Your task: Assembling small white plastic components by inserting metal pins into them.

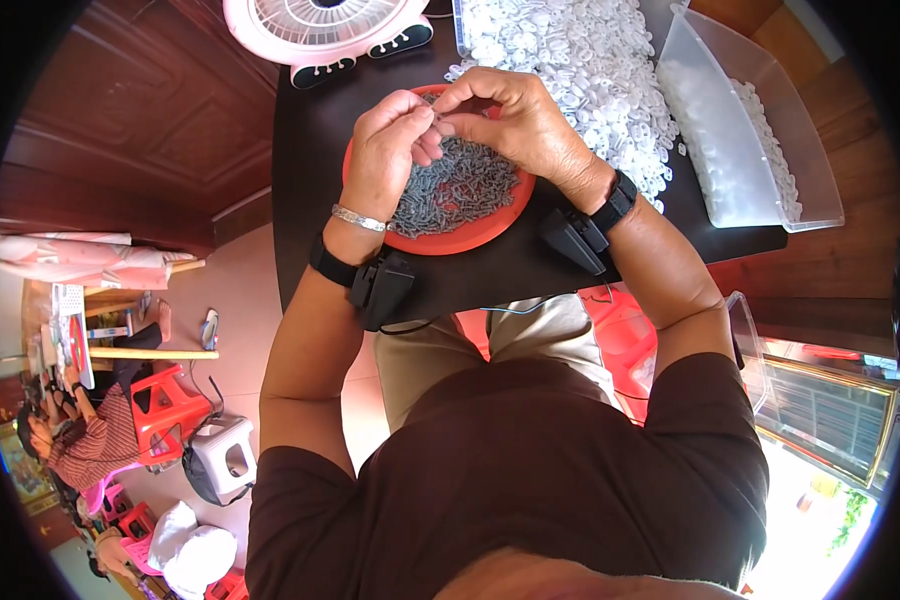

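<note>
Over a round red basin (470, 238) full of small grey screws (460, 185), my two hands meet fingertip to fingertip. My left hand (390, 140) is closed, with thumb and forefinger pinched together. From the right, my right hand (515, 120) reaches in with its thumb and fingers also pinched. Whatever lies between the fingertips is too small to make out. Just past my right hand, a heap of small white plastic pieces (590, 80) spreads over the dark table (315, 160).
A pink fan (320, 25) stands at the table's far left. A clear plastic bin (750, 130) with more white pieces sits at the right edge. Black devices are strapped on both wrists. Off to the left are stools (160, 410) and a seated person (100, 440).
</note>
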`<state>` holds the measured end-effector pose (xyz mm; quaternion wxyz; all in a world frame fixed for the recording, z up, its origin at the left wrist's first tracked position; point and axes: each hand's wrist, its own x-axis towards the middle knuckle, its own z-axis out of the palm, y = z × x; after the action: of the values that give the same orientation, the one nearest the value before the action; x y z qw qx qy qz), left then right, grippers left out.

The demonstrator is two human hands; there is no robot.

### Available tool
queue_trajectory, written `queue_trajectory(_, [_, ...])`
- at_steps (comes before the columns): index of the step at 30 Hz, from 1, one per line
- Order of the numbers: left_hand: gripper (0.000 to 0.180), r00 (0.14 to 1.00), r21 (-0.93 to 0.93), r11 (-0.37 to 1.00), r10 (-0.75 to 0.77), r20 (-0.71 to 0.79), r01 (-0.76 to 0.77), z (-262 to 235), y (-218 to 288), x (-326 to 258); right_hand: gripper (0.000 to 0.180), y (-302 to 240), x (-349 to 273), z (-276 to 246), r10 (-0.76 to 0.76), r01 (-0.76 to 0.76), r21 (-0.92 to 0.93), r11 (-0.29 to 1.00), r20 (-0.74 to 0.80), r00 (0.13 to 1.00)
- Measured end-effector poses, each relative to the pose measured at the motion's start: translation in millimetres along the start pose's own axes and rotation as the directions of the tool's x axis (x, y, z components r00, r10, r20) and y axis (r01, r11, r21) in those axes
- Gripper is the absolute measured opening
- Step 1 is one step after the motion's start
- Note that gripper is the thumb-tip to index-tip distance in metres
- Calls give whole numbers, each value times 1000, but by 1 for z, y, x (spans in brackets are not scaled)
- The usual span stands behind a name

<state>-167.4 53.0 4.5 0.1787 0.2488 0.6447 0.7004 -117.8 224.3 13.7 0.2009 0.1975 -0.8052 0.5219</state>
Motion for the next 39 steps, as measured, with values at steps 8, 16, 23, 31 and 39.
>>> queue_trajectory(8, [19, 1000, 18, 1000, 16, -8, -16, 0, 3, -1, 13, 4, 0, -1, 211, -211, 201, 957, 22, 977])
queue_trajectory(16, [24, 999, 26, 1000, -5, 31, 4, 2, 4, -2, 8, -5, 0, -5, 238, -242, 123, 962, 49, 970])
queue_trajectory(23, [28, 971, -162, 965, -184, 153, 209, -3, 10, -2, 6, -8, -1, -3, 90, -94, 113, 989, 47, 995])
queue_trajectory(31, [14, 983, -134, 978, -147, 109, 161, -4, 12, -2, 10, -8, 0, -2, 98, -98, 44, 994, 1, 995])
queue_trajectory(39, [13, 998, -30, 997, -65, 24, 66, -3, 9, -3, 13, -6, -1, -1, 94, -94, 5, 996, -2, 996])
